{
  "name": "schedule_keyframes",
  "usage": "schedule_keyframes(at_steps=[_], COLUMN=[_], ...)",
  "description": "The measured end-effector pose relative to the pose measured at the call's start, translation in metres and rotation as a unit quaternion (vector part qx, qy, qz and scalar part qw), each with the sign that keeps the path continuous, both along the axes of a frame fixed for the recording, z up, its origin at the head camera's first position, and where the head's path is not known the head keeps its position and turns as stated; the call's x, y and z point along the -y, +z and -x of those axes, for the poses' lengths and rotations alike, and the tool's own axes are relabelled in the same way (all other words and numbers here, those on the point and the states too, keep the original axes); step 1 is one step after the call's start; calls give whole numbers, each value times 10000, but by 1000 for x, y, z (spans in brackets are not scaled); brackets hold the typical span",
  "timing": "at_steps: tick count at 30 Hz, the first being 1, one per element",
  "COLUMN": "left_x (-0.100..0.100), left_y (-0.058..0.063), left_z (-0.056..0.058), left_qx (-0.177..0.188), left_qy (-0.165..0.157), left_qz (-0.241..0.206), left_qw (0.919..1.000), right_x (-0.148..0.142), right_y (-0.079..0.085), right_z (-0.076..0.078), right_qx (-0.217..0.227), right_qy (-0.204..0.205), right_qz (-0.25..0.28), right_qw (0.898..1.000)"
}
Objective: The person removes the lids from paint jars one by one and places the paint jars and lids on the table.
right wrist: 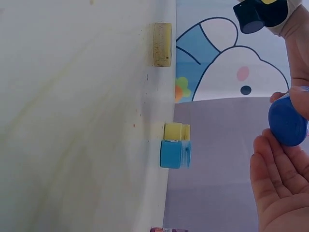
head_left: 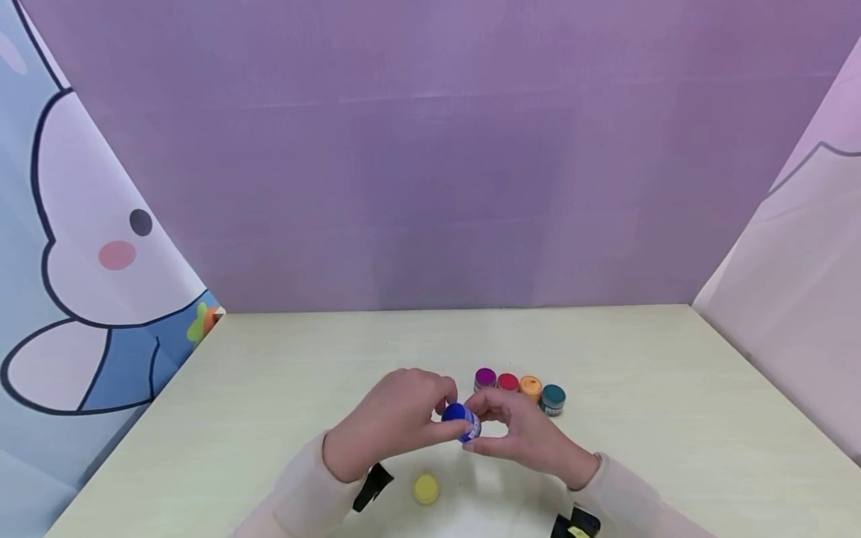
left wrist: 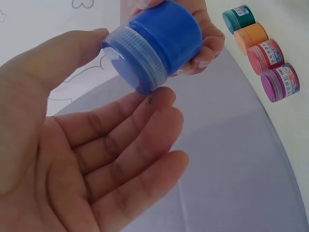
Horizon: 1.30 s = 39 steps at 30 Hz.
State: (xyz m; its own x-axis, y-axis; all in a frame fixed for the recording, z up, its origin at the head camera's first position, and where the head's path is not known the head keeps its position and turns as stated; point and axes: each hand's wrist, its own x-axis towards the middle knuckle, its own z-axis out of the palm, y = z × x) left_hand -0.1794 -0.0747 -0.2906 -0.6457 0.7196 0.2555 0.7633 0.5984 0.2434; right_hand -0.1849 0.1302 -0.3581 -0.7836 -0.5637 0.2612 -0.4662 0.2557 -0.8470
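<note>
A small blue paint jar (head_left: 461,421) is held tilted in the air between both hands. My left hand (head_left: 406,418) pinches its clear ridged lid (left wrist: 135,60) between thumb and fingertips. From the other side my right hand (head_left: 521,433) grips the blue body, seen behind the jar in the left wrist view. The rounded blue bottom (right wrist: 287,121) faces the right wrist camera. The lid sits on the jar.
Beyond my right hand stand a purple jar (head_left: 485,378), a red jar (head_left: 507,382), an orange jar (head_left: 531,388) and a green jar (head_left: 553,400). A flat yellow disc (head_left: 426,489) lies nearer. Light-blue (right wrist: 175,154) and yellow (right wrist: 173,131) jars stand farther left.
</note>
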Motion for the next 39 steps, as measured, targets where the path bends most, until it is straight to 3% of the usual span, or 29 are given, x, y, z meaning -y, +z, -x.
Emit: schedule_keyframes(at_steps=[7,15,22,29,39], left_x=[2,4,5,6,4], left_y=[1,0,-1,-2,1], left_z=[2,3,6,6,5], left_qx=[-3,-61,-210,-53,240], left_qy=[-141,-991,-1109,-940,-251], left_qz=[45,246,144,86,383], left_qw=[9999,9948,9935,9955,9987], right_x=[-2,-2,-3,-2,4], right_y=[-2,-5,-6,-4,20], right_z=[2,4,4,3,-10], right_qx=[-63,-99,-185,-131,-54], right_qy=[47,-38,84,58,91], right_qz=[98,60,137,83,14], right_qw=[9999,9999,9997,9999,9999])
